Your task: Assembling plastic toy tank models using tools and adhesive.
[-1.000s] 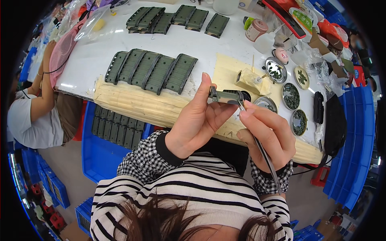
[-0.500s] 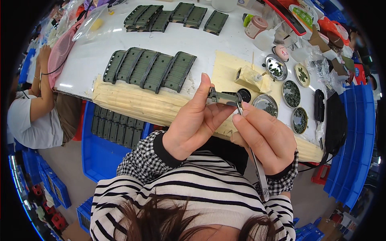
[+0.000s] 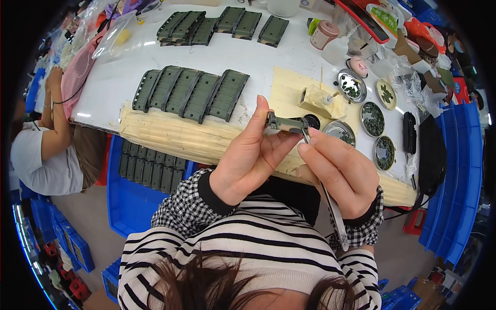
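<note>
In my left hand I hold a small green camouflage model part with raised dark ends, thumb on one side and fingers beneath. My right hand pinches metal tweezers, whose tips meet the part's right end. Whether a tiny piece sits in the tips is hidden. Beyond my hands, a row of similar green ribbed parts lies on the white table. A paper-wrapped block and a small round black lid stand just past the held part.
On the right are several round metal dishes of small green pieces, and a black case. More green parts lie at the back. Below the table's left edge stands a blue crate of parts. Another person sits at left.
Both hands hold nearly the same place, with the tweezers still at the part's right end. The view has shifted slightly.
</note>
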A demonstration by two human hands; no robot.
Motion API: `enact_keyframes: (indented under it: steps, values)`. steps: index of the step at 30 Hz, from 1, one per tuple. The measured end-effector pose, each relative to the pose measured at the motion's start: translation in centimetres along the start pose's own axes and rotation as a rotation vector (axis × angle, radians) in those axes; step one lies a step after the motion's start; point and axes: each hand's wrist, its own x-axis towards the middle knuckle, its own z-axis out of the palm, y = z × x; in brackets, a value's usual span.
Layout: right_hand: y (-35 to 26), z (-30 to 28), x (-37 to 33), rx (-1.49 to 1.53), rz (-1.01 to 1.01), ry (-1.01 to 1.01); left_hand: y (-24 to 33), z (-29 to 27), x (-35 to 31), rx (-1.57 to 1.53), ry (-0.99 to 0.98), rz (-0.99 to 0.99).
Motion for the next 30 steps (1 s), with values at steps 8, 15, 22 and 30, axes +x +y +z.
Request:
enact_keyframes:
  steps: [8, 15, 22, 30]
  values:
    - [-0.2, -1.3, -0.8, 0.265, 0.245, 0.252, 0.4, 0.3, -0.2, -0.050, -0.043, -0.006]
    - [0.4, 0.9, -1.3, 0.236, 0.408, 0.237, 0.2, 0.7, -0.1, -0.036, -0.022, -0.003]
    - [1.0, 2.4, 0.0, 0.170, 0.394, 0.201, -0.1, 0.5, -0.3, 0.015, -0.090, -0.067]
    - [1.3, 2.4, 0.3, 0.255, 0.470, 0.228, -0.4, 0.8, -1.2, 0.034, -0.110, -0.139]
